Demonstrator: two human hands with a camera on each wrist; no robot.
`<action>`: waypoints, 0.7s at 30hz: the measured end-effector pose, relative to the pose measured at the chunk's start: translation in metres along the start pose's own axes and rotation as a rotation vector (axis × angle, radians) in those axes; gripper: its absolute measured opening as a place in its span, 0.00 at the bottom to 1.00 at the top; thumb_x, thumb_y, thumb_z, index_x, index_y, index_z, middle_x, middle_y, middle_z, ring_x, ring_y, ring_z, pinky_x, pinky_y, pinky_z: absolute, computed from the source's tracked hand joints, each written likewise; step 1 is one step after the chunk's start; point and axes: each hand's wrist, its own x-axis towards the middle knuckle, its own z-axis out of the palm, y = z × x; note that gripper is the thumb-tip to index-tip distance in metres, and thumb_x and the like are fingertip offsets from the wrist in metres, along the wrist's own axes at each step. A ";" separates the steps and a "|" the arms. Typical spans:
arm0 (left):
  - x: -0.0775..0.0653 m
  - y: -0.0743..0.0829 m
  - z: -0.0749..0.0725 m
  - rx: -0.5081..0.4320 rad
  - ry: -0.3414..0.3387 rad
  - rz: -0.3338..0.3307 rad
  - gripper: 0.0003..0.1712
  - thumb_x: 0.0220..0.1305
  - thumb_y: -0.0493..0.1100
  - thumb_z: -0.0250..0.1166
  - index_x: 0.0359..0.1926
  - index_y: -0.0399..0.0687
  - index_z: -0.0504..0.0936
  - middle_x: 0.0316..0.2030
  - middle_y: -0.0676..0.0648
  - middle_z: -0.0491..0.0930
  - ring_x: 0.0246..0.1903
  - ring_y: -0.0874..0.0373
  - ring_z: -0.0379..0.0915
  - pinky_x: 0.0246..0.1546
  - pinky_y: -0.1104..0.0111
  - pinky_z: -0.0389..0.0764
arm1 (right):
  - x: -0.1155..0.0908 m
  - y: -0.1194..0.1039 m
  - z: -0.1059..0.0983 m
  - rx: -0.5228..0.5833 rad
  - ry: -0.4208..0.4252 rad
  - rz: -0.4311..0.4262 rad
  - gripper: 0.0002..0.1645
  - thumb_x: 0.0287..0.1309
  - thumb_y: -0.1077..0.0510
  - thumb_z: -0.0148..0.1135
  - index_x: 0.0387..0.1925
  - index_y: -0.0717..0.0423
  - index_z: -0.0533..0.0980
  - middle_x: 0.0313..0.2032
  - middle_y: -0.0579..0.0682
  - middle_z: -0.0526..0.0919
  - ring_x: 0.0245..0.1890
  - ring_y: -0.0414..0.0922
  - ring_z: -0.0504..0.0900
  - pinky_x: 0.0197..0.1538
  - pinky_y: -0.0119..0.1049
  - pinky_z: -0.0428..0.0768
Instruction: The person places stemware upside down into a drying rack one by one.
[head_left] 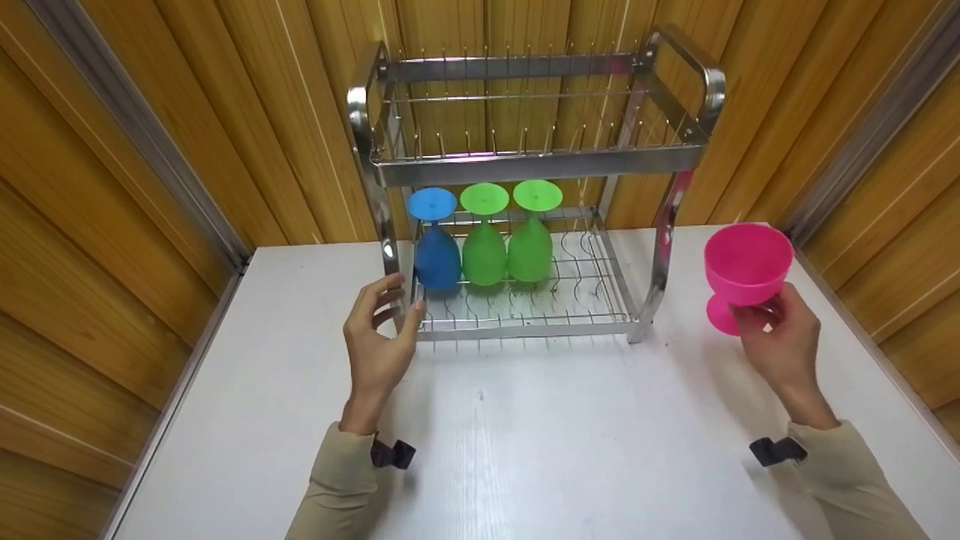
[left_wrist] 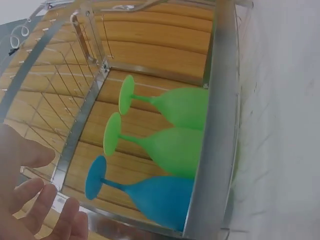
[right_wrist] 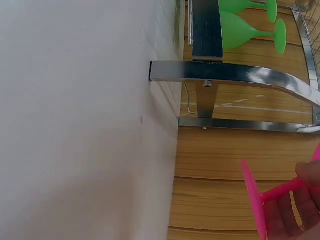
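A pink goblet (head_left: 748,259) is held upright by its stem in my right hand (head_left: 784,337), to the right of the metal rack. In the right wrist view its foot (right_wrist: 255,200) hangs clear of the white table. My left hand (head_left: 379,337) is at the rack's front left post, thumb and fingers spread apart and holding nothing; whether it touches the post I cannot tell. On the rack's lower shelf, a blue goblet (head_left: 437,259) and two green goblets, one in the middle (head_left: 485,255) and one on the right (head_left: 530,251), stand upside down in a row.
The two-tier metal rack (head_left: 540,163) stands at the back of the white table (head_left: 525,450). Upright wire prongs line its upper tier, and wavy wires cross the lower shelf. Wood-panelled walls (head_left: 315,135) enclose the back and both sides.
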 end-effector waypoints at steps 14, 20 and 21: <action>-0.022 0.039 0.023 -0.145 -0.315 0.070 0.38 0.61 0.43 0.79 0.71 0.47 0.76 0.66 0.46 0.80 0.64 0.51 0.80 0.62 0.50 0.87 | -0.012 -0.067 0.012 -0.275 -0.068 -0.361 0.23 0.55 0.72 0.76 0.54 0.67 0.81 0.45 0.62 0.87 0.45 0.52 0.88 0.60 0.10 0.70; -0.022 0.041 0.033 -0.123 -0.418 0.079 0.42 0.60 0.49 0.80 0.74 0.58 0.75 0.68 0.53 0.77 0.66 0.52 0.78 0.62 0.53 0.87 | -0.014 -0.088 0.029 -0.417 -0.134 -0.418 0.23 0.53 0.72 0.78 0.51 0.65 0.81 0.44 0.62 0.87 0.43 0.58 0.87 0.53 0.45 0.92; -0.021 0.042 0.035 -0.120 -0.431 0.085 0.42 0.60 0.50 0.80 0.74 0.59 0.74 0.68 0.53 0.77 0.67 0.52 0.78 0.62 0.53 0.87 | -0.014 -0.091 0.032 -0.435 -0.142 -0.436 0.23 0.52 0.72 0.79 0.50 0.65 0.82 0.44 0.62 0.87 0.43 0.58 0.87 0.50 0.54 0.92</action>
